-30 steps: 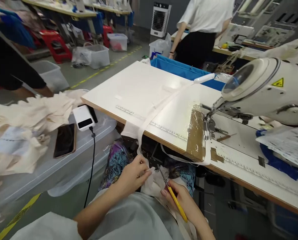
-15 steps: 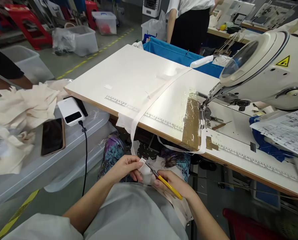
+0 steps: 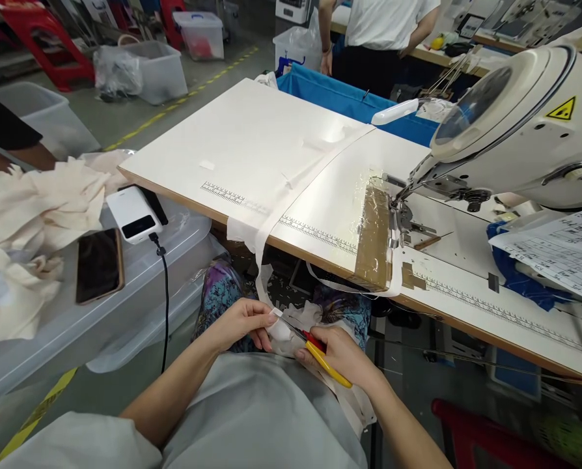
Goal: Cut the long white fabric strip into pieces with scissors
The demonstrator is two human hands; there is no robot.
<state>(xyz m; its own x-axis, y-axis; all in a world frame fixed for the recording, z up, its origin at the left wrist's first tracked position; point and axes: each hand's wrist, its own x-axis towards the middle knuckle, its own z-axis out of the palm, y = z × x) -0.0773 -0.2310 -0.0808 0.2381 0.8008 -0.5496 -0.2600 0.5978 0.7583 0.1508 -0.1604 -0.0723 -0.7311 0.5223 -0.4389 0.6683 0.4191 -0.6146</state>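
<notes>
Two hands over lap | left hand (image 3: 245, 322) pinches white strap end (image 3: 277, 326) | right hand (image 3: 340, 355) grips yellow-handled thread snips (image 3: 318, 352), blades touching strap | sewing machine (image 3: 510, 124) on table (image 3: 252, 143) beyond.

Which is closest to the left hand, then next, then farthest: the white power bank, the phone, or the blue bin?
1. White power bank, up and left of the left hand.
2. Phone, farther left.
3. Blue bin, behind the table.

A sewing machine (image 3: 515, 124) stands on the white worktop (image 3: 252, 143). A phone (image 3: 98, 264) and power bank (image 3: 133, 213) lie on a plastic bin lid (image 3: 125, 306).
</notes>
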